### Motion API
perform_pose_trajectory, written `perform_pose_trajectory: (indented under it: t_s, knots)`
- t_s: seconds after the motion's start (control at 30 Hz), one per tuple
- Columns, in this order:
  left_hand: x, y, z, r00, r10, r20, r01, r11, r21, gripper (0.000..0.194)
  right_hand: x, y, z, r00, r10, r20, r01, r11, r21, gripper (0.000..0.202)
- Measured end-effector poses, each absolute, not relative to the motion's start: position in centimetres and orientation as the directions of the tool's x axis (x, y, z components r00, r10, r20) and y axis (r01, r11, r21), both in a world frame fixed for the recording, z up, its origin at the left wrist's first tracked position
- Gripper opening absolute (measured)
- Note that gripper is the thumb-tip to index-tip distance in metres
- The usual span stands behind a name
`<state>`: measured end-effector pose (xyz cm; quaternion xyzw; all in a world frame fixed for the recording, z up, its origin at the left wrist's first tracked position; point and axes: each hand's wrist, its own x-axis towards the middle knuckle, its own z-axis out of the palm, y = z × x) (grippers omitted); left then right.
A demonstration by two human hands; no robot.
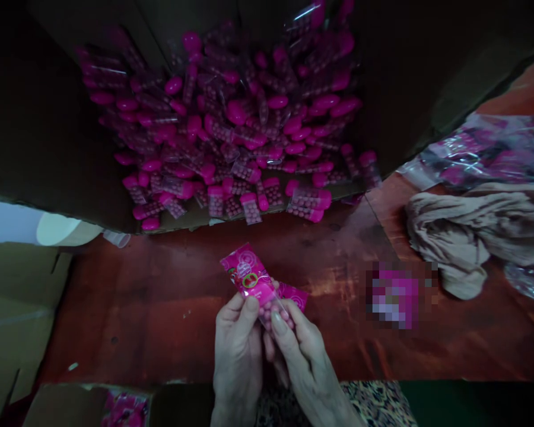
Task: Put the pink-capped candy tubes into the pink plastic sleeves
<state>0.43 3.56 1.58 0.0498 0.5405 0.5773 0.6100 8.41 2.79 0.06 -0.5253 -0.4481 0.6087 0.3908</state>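
Both hands meet over the red-brown table. My left hand (pixel 239 344) pinches a small clear candy box (pixel 266 309) with a pink cap and pink balls inside, near its capped end. My right hand (pixel 309 356) has its thumb and fingers closed on the box's clear lower end. A shiny pink printed sleeve (pixel 245 265) lies around or against the capped end; I cannot tell which. Behind my right fingers another pink printed piece (pixel 297 295) shows partly, the rest hidden.
A large cardboard box (pixel 409 89) lies open at the back, heaped with similar pink-capped candy boxes (pixel 249 136). At right are a beige cloth (pixel 454 231), a plastic bag (pixel 485 154) and a pixelated pink item (pixel 394 296). A white bowl (pixel 64 230) stands left; a carton (pixel 84 406) sits below.
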Motion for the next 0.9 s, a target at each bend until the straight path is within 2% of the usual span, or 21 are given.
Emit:
perform_pose_trajectory:
  t_s: [0.27, 0.47, 0.73, 0.9]
  knots:
    - [0.7, 3.8, 1.1, -0.228, 0.756, -0.614, -0.651, 0.351, 0.673, 0.020, 8.7, 3.3, 0.2, -0.121, 0.968, -0.218, 0.037, -0.215, -0.976, 0.026]
    - [1.3, 4.1, 1.6, -0.301, 0.730, -0.614, -0.717, 0.251, 0.650, 0.022, 8.4, 3.0, -0.7, -0.086, 0.970, -0.228, -0.036, -0.231, -0.972, 0.029]
    - [1.9, 3.5, 1.4, -0.222, 0.733, -0.643, -0.727, 0.315, 0.610, 0.024, 8.5, 3.1, -0.1, -0.024, 0.981, -0.192, 0.011, -0.192, -0.981, 0.024]
    - [0.6, 4.0, 1.3, -0.233, 0.765, -0.600, -0.710, 0.288, 0.643, 0.025, 8.3, 3.3, 0.0, -0.063, 0.969, -0.239, 0.014, -0.239, -0.971, 0.033]
